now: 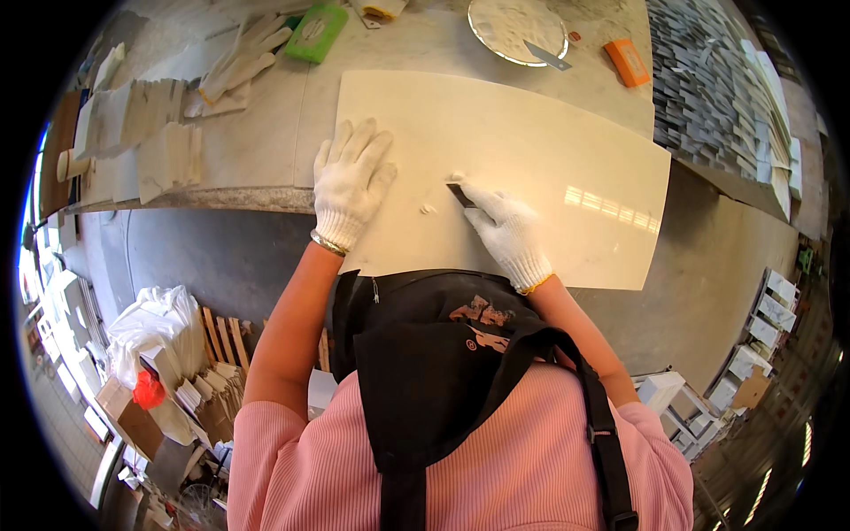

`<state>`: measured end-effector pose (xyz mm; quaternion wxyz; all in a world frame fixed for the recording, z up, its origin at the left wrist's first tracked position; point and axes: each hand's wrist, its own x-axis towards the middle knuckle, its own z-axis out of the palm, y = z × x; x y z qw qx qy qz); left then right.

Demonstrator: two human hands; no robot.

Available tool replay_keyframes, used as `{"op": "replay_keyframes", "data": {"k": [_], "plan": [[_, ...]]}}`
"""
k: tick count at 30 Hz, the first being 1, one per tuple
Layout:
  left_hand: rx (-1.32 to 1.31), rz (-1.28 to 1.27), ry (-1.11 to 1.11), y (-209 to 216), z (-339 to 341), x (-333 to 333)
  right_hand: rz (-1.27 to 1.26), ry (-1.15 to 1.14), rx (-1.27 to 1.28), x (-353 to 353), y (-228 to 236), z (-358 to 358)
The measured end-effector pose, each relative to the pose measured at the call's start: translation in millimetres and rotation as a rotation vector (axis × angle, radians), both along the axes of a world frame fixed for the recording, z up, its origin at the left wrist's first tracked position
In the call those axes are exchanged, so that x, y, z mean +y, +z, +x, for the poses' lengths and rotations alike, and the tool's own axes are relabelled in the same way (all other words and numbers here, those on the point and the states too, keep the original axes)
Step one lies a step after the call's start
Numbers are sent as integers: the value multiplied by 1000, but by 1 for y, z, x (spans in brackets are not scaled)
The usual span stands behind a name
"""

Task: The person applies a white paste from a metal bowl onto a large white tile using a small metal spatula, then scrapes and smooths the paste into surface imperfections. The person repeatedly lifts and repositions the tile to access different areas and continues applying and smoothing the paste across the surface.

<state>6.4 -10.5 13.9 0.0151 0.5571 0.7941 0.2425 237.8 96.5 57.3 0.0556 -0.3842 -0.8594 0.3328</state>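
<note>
A large glossy cream-white slab (496, 133) lies in front of me, its near edge against my black apron (416, 354). My left hand (352, 181), in a white knit glove, rests flat on the slab's left part with its fingers spread. In the same kind of glove, my right hand (505, 230) is closed around a small dark flat scraper (460, 195), its blade against the slab's surface. Small pale crumbs (428, 210) lie on the slab between my hands. Part of the scraper is hidden under my fingers.
Beyond the slab stand a bowl of whitish paste (513, 26) with a putty knife (547, 56) across its rim, an orange box (627, 63) and a green box (316, 33). Spare gloves (243, 62) and stacked pale pieces (133, 115) lie left; grey strips (708, 97) fill the right.
</note>
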Motion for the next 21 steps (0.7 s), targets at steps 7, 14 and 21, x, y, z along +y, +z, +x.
{"op": "replay_keyframes", "data": {"k": [7, 14, 21], "plan": [[3, 0, -4, -6, -2, -3, -199, -99, 267, 9, -7, 20], [128, -280, -17, 3, 20, 10, -434, -682, 522, 33, 18, 95], [-892, -211, -972, 10, 207, 53, -150, -840, 641, 50, 54, 110]]}}
